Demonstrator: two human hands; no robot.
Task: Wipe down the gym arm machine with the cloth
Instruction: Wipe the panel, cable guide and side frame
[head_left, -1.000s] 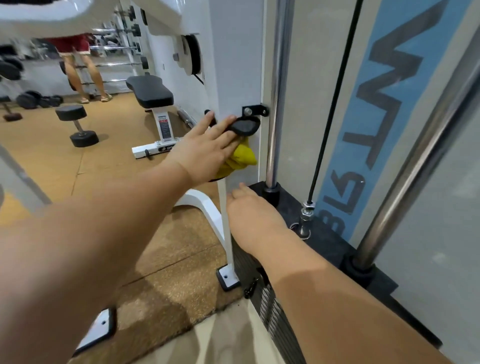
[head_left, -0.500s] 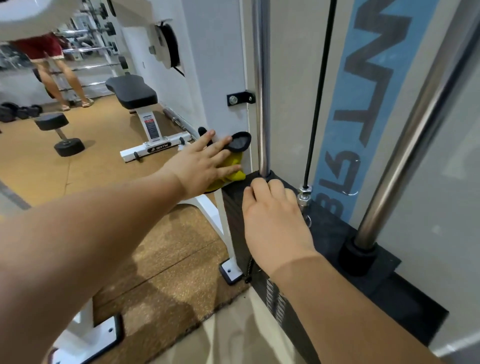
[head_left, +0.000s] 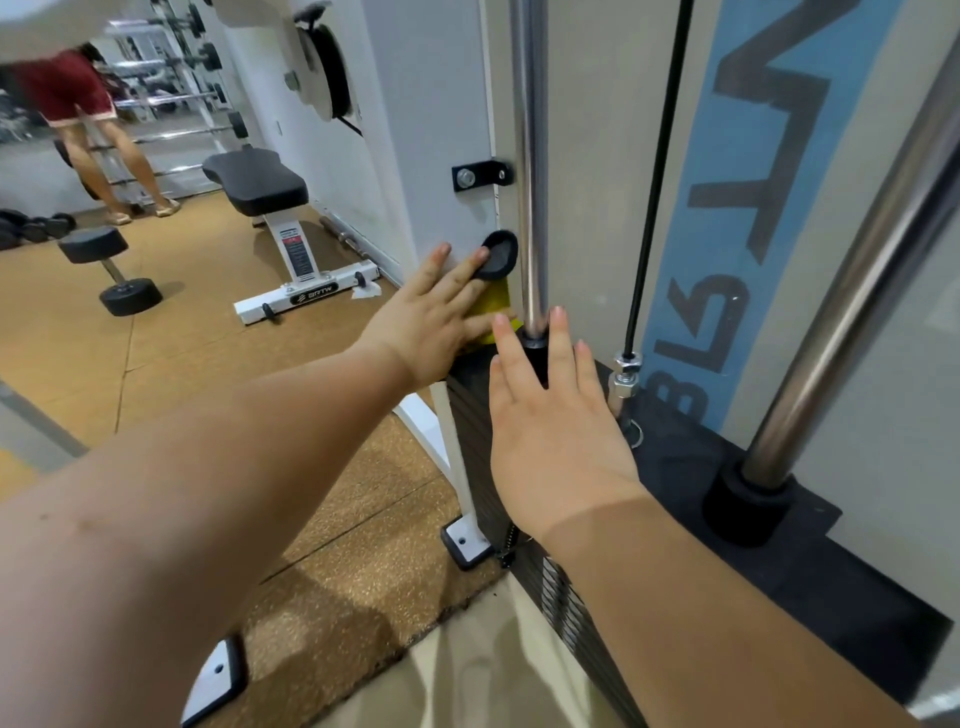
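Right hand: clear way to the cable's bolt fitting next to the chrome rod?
Probably yes. The right hand is open by the chrome rod, and the bolt fitting stands just beyond its little finger, nothing between them.

Printed in dark capitals on the white foot bar (head_left: 306, 297) of the bench (head_left: 254, 182): "BRTW", preceded by a small logo mark. Stuck on the bench's post: a red-and-black label (head_left: 296, 253), print too small to be read. Painted sideways in large dark characters on the blue stripe (head_left: 727, 249) of the arm machine (head_left: 587, 182) panel: "BL", then a "5" or "6"; remaining letters not made out.
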